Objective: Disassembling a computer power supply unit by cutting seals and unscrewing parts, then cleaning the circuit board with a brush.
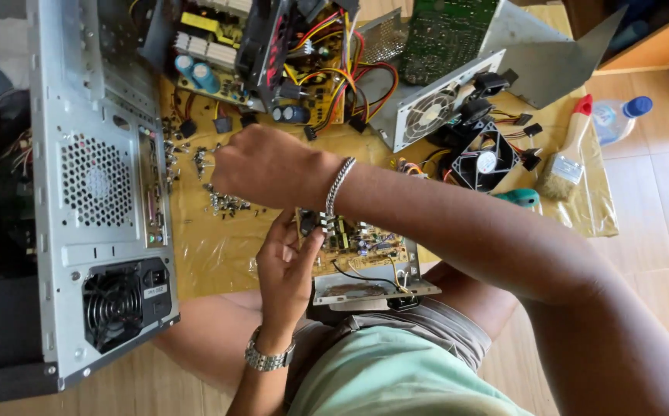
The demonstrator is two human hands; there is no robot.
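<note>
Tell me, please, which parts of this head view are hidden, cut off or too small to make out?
- Right hand: its fingertips are turned away, so any grip over the small dark screws is hidden.
- Tan circuit board in a metal tray: the left hand and right forearm cover its left end.
- Grey computer case: cut off by the left edge.
- Clear plastic bottle with blue cap: blurred.

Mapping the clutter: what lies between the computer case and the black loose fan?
In the head view, between the computer case and the black fan: scattered screws on the yellow sheet, crossed by the right hand.
</note>
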